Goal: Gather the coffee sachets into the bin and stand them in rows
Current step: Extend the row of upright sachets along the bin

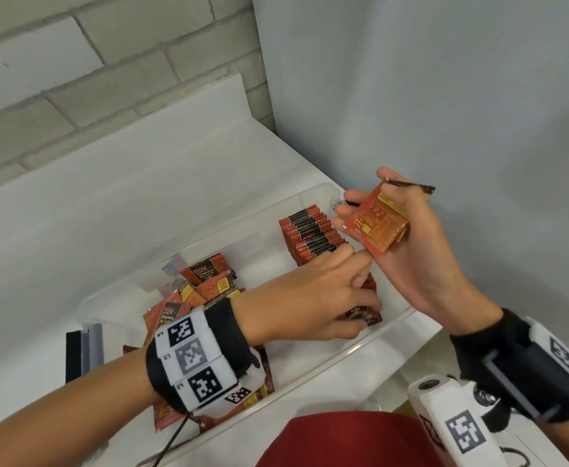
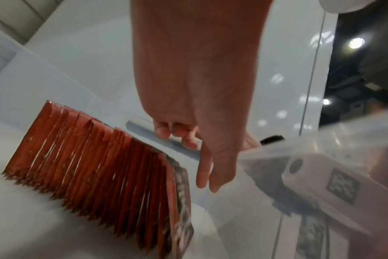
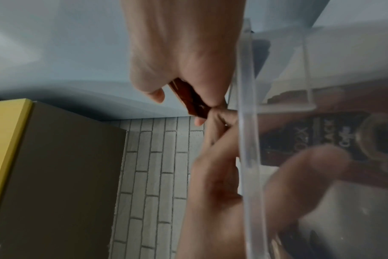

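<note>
The held sachets (image 1: 375, 227) sit clamped in the right hand (image 1: 411, 251), just right of the standing row (image 1: 313, 237) in the bin (image 1: 340, 357), long axis tilted. The left hand (image 1: 313, 298), nearer the row, pinches their lower corner.

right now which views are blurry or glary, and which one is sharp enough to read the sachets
Head view: sharp, evenly lit, print readable on the loose sachets. Left wrist view: motion blur on the standing row, glare spots on the white wall. Right wrist view: dim and soft, the bin rim smearing what lies behind it.
</note>
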Demonstrator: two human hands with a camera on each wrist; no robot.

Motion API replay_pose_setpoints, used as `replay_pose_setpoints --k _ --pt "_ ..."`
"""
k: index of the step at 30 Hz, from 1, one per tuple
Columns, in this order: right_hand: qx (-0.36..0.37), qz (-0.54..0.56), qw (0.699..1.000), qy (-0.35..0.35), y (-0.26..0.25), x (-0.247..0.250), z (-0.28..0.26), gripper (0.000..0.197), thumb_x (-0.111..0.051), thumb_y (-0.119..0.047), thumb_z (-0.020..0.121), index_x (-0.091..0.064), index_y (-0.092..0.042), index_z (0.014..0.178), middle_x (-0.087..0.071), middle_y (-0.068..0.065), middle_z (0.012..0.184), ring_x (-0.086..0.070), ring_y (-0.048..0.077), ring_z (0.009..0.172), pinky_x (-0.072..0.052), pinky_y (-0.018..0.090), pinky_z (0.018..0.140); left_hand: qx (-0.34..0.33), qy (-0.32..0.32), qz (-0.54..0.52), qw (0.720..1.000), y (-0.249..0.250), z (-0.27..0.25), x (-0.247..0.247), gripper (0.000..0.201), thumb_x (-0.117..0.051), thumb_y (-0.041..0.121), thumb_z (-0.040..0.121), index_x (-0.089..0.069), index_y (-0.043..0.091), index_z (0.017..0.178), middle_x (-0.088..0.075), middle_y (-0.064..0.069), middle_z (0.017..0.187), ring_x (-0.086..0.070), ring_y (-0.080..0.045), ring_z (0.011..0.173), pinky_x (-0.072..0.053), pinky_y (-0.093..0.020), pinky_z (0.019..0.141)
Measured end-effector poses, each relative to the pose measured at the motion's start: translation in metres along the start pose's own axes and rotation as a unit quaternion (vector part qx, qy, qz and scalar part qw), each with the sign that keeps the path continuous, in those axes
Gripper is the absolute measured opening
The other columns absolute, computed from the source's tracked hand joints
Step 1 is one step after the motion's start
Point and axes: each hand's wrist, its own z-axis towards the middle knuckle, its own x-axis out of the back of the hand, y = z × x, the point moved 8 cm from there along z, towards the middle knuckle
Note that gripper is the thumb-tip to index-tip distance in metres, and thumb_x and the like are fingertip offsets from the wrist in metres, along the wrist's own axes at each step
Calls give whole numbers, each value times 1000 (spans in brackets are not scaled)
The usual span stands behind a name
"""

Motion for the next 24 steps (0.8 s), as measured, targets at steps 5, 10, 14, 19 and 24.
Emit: replay_pose_setpoints --k 5,10,14,19,24 --pt "-44 57 997 -21 3 -1 -1 35 -34 -4 93 -39 -18 125 -59 27 125 -62 38 112 -50 46 96 87 43 -142 985 -18 -7 43 4 -65 13 86 -70 13 88 -50 11 79 -45 -5 75 -37 -13 70" --pt "-52 19 998 -42 5 -3 0 48 -35 5 94 -40 -12 138 -65 19 120 -64 31 112 -54 39 91 248 114 -268 924 -51 -28 68 14 -63 20 92 -69 21 80 -67 4 71 -58 -9 66 -44 -18 62" --pt "-48 -26 998 -23 4 1 1 49 -48 5 90 -48 -13 135 -68 12 117 -67 24 107 -57 30 80 296 154 -326 884 -63 -37 70 34 -58 49 82 -72 17 83 -66 3 68 -59 -8 65 -44 -16 62" --pt "-47 -68 996 -45 4 -4 -2 34 -52 3 90 -56 -4 123 -70 12 114 -68 25 104 -57 29 80 311 176 -392 848 -76 -39 59 27 -73 31 75 -68 8 88 -69 -4 80 -61 -9 71 -49 -18 66" --pt "-42 -63 996 -52 5 -6 -1 34 -52 -1 92 -53 -2 126 -67 14 120 -65 27 110 -55 33 88 278 249 -397 838 -77 -43 75 13 -74 18 76 -64 11 81 -71 -6 83 -65 -13 75 -54 -25 71"
